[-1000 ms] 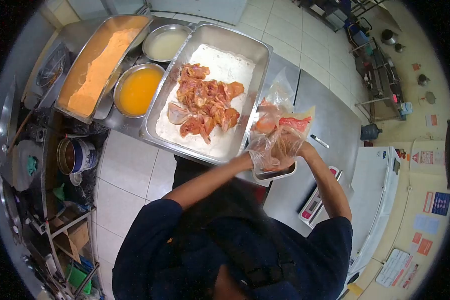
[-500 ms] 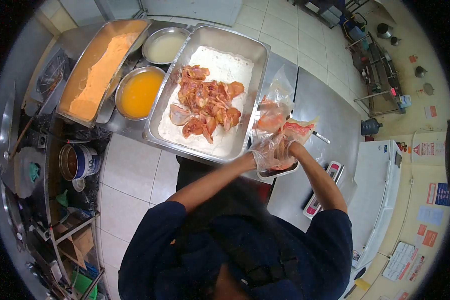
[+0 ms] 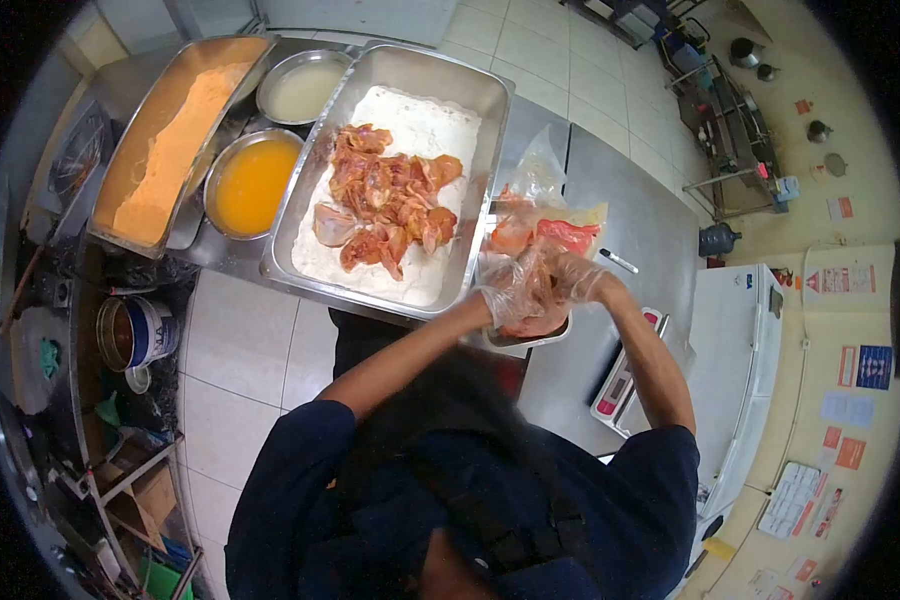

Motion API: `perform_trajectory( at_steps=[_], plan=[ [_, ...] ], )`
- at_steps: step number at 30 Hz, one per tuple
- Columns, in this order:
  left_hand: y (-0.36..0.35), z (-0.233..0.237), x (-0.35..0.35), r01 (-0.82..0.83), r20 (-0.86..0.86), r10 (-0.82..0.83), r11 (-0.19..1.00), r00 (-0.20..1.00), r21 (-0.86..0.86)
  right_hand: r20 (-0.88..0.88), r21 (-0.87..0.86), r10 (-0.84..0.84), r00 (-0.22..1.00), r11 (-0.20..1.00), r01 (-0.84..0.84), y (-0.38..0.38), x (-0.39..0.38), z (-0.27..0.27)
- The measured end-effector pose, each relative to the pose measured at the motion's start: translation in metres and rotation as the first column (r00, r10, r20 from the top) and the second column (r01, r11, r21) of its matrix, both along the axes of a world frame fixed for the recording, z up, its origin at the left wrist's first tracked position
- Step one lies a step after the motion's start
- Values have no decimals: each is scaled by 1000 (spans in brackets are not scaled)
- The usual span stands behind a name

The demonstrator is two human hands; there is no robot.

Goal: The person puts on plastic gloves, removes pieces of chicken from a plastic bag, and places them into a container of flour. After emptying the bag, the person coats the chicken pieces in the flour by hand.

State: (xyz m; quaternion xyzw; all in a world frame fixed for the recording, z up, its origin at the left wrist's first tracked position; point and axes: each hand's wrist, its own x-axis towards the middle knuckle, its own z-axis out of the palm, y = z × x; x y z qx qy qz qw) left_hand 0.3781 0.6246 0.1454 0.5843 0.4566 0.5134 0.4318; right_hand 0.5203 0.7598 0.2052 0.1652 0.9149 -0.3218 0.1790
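Note:
Both my hands wear clear plastic gloves and are close together over a small metal tray (image 3: 542, 340) on the right side of the table. My left hand (image 3: 513, 287) is closed on a piece of raw marinated chicken (image 3: 542, 276). From the other side, my right hand (image 3: 576, 277) has its fingers curled on the same chicken; the fingertips are partly hidden. More meat lies below them in the tray. Just beyond are a plastic bag (image 3: 540, 175) and a packet with red contents (image 3: 568, 236). To the left, several chicken pieces (image 3: 390, 190) lie on white flour in a large steel pan (image 3: 278, 245).
Left of the pan stand a bowl of orange liquid (image 3: 258, 185), a bowl of pale liquid (image 3: 305, 88) and a long pan of orange powder (image 3: 185, 150). A marker (image 3: 618, 261) and a pink-and-white scale (image 3: 620, 385) lie to the right. A white freezer (image 3: 725, 360) stands beyond.
My hands have spread slightly apart, and the chicken between them shows more clearly. The whole view has shifted, so the table things appear a little further left.

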Motion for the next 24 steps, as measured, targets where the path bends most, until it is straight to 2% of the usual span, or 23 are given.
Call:
perform_trajectory(
  at_steps=[1, 3, 4, 6, 7, 8, 9, 10, 11, 12, 13, 14, 16, 17, 19, 20, 21, 22, 23, 24],
  plan=[
    [0, -2, 1, 8, 1, -8, 1000, 1000, 1, 1, 1, -8, 1000, 1000, 8, -4, -3, 19],
    [3, -10, 4, -48, -68, 46, 998, 997, -29, 196, 179, -221, 955, 966, 187, -16, -18, 85],
    [3, -11, 4, -76, -181, 63, 995, 982, -67, 196, 179, -224, 955, 965, 190, -13, -16, 96],
    [3, -9, 4, -94, -186, 87, 995, 979, -32, 1, 121, -452, 892, 886, 448, -4, -10, 114],
    [4, -10, 5, -114, -192, 112, 994, 975, 3, -4, 120, -460, 888, 881, 457, -6, -16, 125],
    [8, -11, 4, -105, -199, 103, 995, 974, 4, -93, -52, -528, 844, 849, 526, -9, -27, 135],
    [14, -16, 4, -27, -167, 23, 999, 986, -21, -166, -230, -601, 782, 795, 562, -14, -38, 138],
    [18, -16, 3, 48, -134, -54, 998, 989, -44, -174, -235, -606, 777, 791, 564, -18, -51, 132],
    [16, -17, 4, 49, -145, -55, 998, 988, -44, -321, -315, -544, 775, 833, 454, -23, -66, 126],
    [9, -17, 7, -60, -139, 65, 997, 988, 42, -463, -373, -478, 746, 869, 325, -26, -78, 122],
    [6, -16, 6, -172, -123, 187, 977, 975, 127, -470, -377, -474, 745, 871, 316, -29, -87, 120],
    [9, -17, 6, -181, -132, 197, 975, 971, 126, -432, -354, -442, 786, 885, 303, -32, -96, 119],
    [11, -16, 4, -85, -50, 89, 994, 995, 74, -404, -289, -395, 825, 911, 295, -37, -105, 127],
    [5, -18, 4, -98, -49, 101, 993, 994, 61, -397, -300, -390, 831, 910, 284, -33, -102, 130],
    [-5, 18, -3, -15, 128, 21, 999, 992, -44, -320, -241, -410, 854, 907, 345, -11, -87, 136],
    [4, -2, 2, -79, 56, 78, 997, 995, 26, -312, -240, -394, 865, 913, 329, -5, -78, 138],
    [4, 0, 0, -100, 66, 98, 995, 993, 26, -107, -129, -341, 934, 936, 327, 0, -67, 140],
    [2, 6, -3, -52, 28, 53, 998, 998, -46, 107, -16, -294, 950, 955, 297, 5, -57, 142],
    [1, 9, -6, -3, -7, 2, 993, 1000, -120, 116, -20, -163, 980, 986, 167, 13, -44, 125],
    [0, 7, -5, -14, -1, 14, 993, 1000, -116, 124, -24, -34, 992, 999, 38, 20, -32, 95]
  ],
)
